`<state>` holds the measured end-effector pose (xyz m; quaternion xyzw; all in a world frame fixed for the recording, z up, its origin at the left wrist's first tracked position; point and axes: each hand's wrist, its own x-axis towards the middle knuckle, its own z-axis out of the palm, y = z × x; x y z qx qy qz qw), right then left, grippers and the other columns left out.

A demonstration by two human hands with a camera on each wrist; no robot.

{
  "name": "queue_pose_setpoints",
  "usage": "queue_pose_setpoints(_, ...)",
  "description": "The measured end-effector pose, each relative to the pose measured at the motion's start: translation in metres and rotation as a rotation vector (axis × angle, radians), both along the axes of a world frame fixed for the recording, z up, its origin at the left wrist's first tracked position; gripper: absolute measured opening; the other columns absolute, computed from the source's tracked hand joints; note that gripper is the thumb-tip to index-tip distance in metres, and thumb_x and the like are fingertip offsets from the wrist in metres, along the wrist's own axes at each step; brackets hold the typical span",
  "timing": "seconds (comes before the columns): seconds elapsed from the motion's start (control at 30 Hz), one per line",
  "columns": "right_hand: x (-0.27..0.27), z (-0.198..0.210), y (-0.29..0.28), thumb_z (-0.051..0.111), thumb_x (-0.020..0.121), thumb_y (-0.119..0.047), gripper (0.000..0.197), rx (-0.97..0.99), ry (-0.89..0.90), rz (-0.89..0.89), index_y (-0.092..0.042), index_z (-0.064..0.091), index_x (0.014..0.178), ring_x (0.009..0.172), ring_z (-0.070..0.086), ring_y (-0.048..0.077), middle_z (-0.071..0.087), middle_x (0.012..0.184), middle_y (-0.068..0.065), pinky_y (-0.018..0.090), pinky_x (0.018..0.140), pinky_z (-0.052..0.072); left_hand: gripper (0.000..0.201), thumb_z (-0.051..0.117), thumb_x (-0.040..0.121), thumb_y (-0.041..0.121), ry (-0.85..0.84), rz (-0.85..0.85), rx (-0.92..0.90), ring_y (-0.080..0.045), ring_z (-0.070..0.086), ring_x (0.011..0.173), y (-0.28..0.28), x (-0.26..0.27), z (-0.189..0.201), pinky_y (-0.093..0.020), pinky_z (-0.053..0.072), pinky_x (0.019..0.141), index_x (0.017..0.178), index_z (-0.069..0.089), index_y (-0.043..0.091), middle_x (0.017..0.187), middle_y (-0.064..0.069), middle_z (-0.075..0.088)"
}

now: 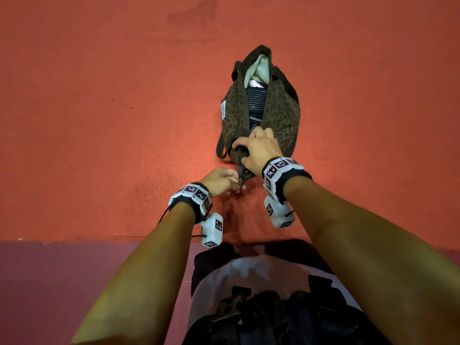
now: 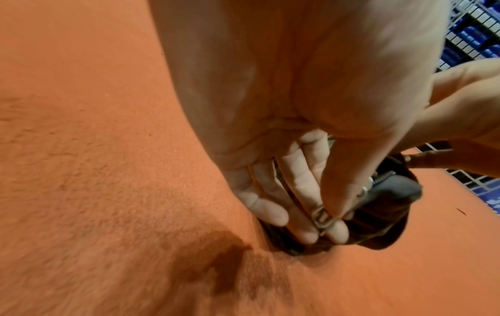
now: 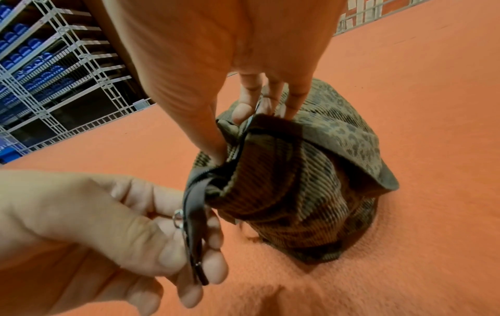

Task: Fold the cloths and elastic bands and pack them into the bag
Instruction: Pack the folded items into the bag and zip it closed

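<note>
A leopard-print bag (image 1: 281, 113) lies on the orange surface, its top open, with a dark striped cloth (image 1: 256, 100) and a pale green cloth (image 1: 261, 68) inside. My right hand (image 1: 258, 148) grips the near end of the bag's opening (image 3: 259, 136), thumb and fingers pinching the fabric. My left hand (image 1: 221, 181) pinches the black zipper tail with its metal pull (image 3: 178, 218) at the bag's near end (image 2: 378, 224). The pull shows between my left fingers (image 2: 322, 220).
The orange carpet-like surface (image 1: 112, 108) stretches all around the bag. A purple strip (image 1: 74, 270) runs along its near edge. White wire shelving with blue items (image 3: 40, 64) stands at the far side.
</note>
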<state>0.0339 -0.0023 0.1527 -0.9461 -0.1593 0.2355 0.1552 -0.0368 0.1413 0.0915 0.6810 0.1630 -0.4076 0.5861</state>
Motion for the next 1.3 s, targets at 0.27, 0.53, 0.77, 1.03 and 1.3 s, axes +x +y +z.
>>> queue_pose_setpoints(0.27,-0.009,0.001,-0.014,0.067,0.075,-0.02,0.012,0.054,-0.106,0.024,-0.029,0.063,0.083,0.111,0.033,0.019,0.04,0.101,-0.012,0.029,0.09,0.022,0.016,0.067,0.089,0.004,-0.051,0.04,-0.037,-0.005,0.06,0.063,-0.005,0.01,0.029,-0.015,0.044,0.055,0.079,0.068,0.016,0.084,-0.003,0.074)
queue_pose_setpoints(0.53,0.006,0.013,-0.013,0.066,0.077,-0.024,0.012,0.034,0.051,0.095,-0.033,0.069,0.084,0.103,0.049,0.008,0.059,0.086,-0.017,0.033,0.093,0.023,0.018,0.059,0.092,-0.002,-0.087,0.217,-0.035,-0.004,0.058,0.047,-0.008,0.028,0.038,-0.015,0.045,0.048,0.079,0.063,0.009,0.061,0.004,0.07)
queue_pose_setpoints(0.77,0.008,0.006,-0.015,0.072,0.077,-0.03,0.016,0.016,0.091,0.11,-0.041,0.066,0.087,0.096,0.049,0.005,0.054,0.085,-0.015,0.031,0.086,0.019,0.022,0.056,0.084,-0.015,-0.044,0.204,-0.062,-0.009,0.062,0.058,-0.003,0.023,0.033,-0.019,0.05,0.058,0.094,0.068,0.001,0.075,-0.003,0.075)
queue_pose_setpoints(1.03,0.012,0.006,-0.016,0.072,0.08,-0.029,0.011,0.001,0.099,0.11,-0.035,0.065,0.085,0.095,0.054,0.006,0.063,0.093,-0.011,0.031,0.085,0.02,0.029,0.055,0.083,-0.021,-0.066,0.196,-0.117,-0.008,0.068,0.066,-0.002,0.02,0.029,-0.019,0.055,0.064,0.093,0.067,0.004,0.083,-0.005,0.075)
queue_pose_setpoints(1.3,0.017,0.01,-0.015,0.077,0.075,-0.028,0.019,-0.046,0.141,0.182,-0.032,0.061,0.084,0.089,0.056,0.008,0.065,0.09,-0.012,0.033,0.083,0.021,0.008,0.065,0.091,-0.002,-0.084,0.187,-0.127,-0.007,0.064,0.063,-0.003,0.018,0.029,-0.019,0.054,0.064,0.096,0.067,0.005,0.084,-0.007,0.074)
